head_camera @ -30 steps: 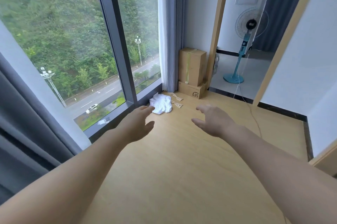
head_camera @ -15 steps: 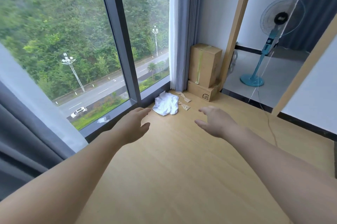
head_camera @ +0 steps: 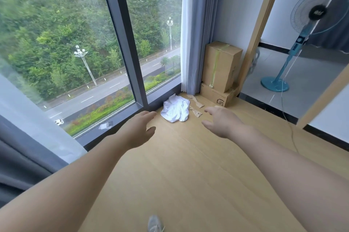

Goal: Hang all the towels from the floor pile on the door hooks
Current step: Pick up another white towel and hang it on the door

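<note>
A crumpled pile of white towels (head_camera: 176, 109) lies on the wooden floor against the base of the window. My left hand (head_camera: 140, 129) reaches forward, fingers relaxed and empty, just left of and short of the pile. My right hand (head_camera: 220, 121) is stretched out with spread fingers, holding nothing, to the right of the pile. Neither hand touches the towels. No door hooks are in view.
Two stacked cardboard boxes (head_camera: 221, 70) stand in the corner beside a grey curtain (head_camera: 196, 31). Brown paper scraps (head_camera: 195, 108) lie beside the towels. A blue standing fan (head_camera: 294, 48) is beyond the doorway, its cord (head_camera: 289, 122) trailing over the floor. A shoe tip (head_camera: 154, 223) shows below.
The view has come closer to the corner, and the towel pile looms larger. Both hands stay outstretched and empty, now nearer the pile.
</note>
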Tool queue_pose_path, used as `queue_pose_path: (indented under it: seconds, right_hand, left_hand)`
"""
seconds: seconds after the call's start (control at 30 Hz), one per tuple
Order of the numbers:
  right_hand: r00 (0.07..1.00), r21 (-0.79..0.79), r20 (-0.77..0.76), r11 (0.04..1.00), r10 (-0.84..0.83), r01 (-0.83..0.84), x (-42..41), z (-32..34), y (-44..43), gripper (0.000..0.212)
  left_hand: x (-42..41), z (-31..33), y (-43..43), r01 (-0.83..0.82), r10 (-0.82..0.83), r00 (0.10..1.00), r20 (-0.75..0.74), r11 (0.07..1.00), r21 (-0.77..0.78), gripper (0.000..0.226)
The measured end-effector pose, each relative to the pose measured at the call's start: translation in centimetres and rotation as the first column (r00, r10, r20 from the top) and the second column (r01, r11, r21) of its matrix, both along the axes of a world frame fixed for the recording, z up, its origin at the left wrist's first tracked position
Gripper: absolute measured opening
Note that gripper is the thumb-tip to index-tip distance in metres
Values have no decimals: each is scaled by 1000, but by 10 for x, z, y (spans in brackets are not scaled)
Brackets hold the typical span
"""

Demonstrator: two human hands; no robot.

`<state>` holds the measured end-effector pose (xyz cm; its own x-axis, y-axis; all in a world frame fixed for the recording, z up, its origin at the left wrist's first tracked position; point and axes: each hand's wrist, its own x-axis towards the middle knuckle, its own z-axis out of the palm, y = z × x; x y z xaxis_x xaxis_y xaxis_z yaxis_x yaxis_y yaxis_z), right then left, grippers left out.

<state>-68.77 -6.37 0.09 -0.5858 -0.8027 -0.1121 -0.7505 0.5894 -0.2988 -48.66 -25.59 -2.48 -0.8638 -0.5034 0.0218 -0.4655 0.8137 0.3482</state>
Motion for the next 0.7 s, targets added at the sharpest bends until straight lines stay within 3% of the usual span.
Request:
queue_pose_path:
  seconds: [0.37,0.53,0.7]
  right_hand:
    - [997,44,42,997,-58,56,-80,-29,-162,44]
    - [994,60,73,995,-79,74,-107,-40,-224,42]
    - [993,79,89,994,-82,75,-138,-54,-262,42]
  left_hand:
    - [-98,-26,-161,59,-60,998,18,996,67,49]
    - [-136,-33,-226,71,-75,996,48,995,68,34]
    - [-165,-47,-266,61,-71,995,76,991,120,42]
